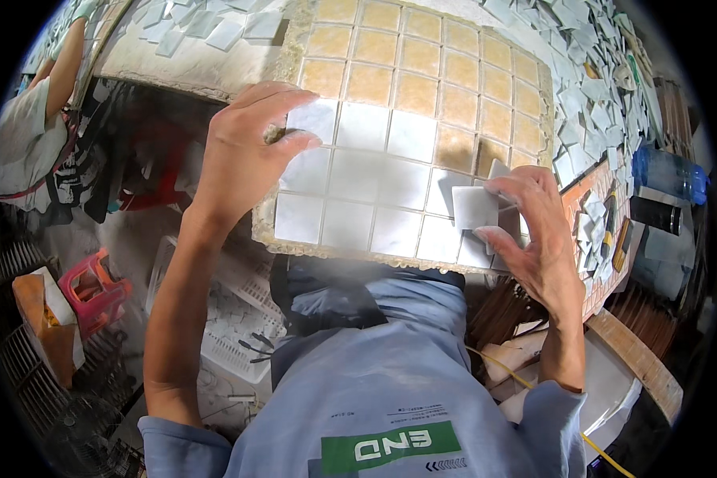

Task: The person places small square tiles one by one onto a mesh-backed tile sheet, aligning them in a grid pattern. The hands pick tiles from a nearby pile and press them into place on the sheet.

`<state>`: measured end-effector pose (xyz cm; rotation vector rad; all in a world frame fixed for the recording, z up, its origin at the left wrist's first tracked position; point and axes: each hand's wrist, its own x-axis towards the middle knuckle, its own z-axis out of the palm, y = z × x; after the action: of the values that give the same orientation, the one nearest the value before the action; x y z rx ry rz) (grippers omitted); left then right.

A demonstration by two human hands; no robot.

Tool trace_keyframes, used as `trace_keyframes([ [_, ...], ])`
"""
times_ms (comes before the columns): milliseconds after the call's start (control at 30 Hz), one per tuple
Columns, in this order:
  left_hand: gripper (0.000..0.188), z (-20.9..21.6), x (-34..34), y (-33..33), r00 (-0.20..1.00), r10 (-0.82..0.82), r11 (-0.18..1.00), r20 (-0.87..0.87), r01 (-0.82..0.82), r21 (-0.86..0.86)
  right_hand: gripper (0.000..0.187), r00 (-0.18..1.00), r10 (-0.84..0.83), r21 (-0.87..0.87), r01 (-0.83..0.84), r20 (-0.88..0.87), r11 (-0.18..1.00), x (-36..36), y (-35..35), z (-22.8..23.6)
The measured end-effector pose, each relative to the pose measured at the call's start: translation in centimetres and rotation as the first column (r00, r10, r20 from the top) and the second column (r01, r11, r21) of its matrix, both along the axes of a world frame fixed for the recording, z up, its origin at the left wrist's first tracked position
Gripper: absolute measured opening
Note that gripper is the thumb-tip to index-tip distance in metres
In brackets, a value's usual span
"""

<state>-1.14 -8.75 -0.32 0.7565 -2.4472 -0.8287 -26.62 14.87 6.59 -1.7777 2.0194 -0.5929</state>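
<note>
A square grid board [291,72] lies in front of me, its far part showing tan cells and its nearer rows covered with white square tiles [358,167]. At the board's left edge, my left hand [251,135] has its thumb and fingers around a white tile [311,121] sitting in the grid. Over the near right corner, my right hand [534,219] pinches a loose white tile [476,209] between thumb and fingers. Another white tile corner [498,169] pokes up behind it, partly hidden by the fingers.
Heaps of loose white tiles [585,103] lie right of the board, with more tiles [223,32] at far left. A blue water bottle [669,175] is at far right. A pink plastic stool [94,291] and white crate [231,350] stand low left. Another person's arm [65,68] shows at upper left.
</note>
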Motion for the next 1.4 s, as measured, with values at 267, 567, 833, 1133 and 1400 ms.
trace_keyframes([
  [267, 0.060, -0.1, 1.7, -0.6, 0.995, 0.091, 0.991, -0.046, -0.086, 0.099, 0.059, 0.996, -0.069, -0.002, 0.069, 0.052, 0.998, 0.5, 0.0, -0.5],
  [567, 0.041, -1.6, 2.2, -1.1, 0.994, 0.060, 0.997, -0.091, -0.055, 0.063, 0.043, 0.974, -0.142, 0.009, 0.143, 0.175, 0.990, 0.5, 0.1, -0.6],
  [833, 0.044, -0.4, 1.9, -0.9, 0.993, 0.119, 0.989, -0.027, -0.116, 0.095, 0.016, 0.722, -0.486, 0.198, 0.451, 0.493, 0.870, -0.5, -2.5, -0.2],
  [1133, 0.029, 0.0, -3.6, 5.5, 0.988, -0.014, 0.990, -0.151, 0.034, 0.137, 0.013, 0.661, -0.432, 0.207, 0.394, 0.614, 0.896, -2.6, -6.1, -2.6],
  [1400, 0.032, 0.0, -6.2, 7.7, 0.990, -0.018, 0.995, -0.141, 0.031, 0.093, 0.018, 0.991, 0.076, -0.208, -0.051, 0.114, 0.977, -1.9, -3.4, -3.4],
])
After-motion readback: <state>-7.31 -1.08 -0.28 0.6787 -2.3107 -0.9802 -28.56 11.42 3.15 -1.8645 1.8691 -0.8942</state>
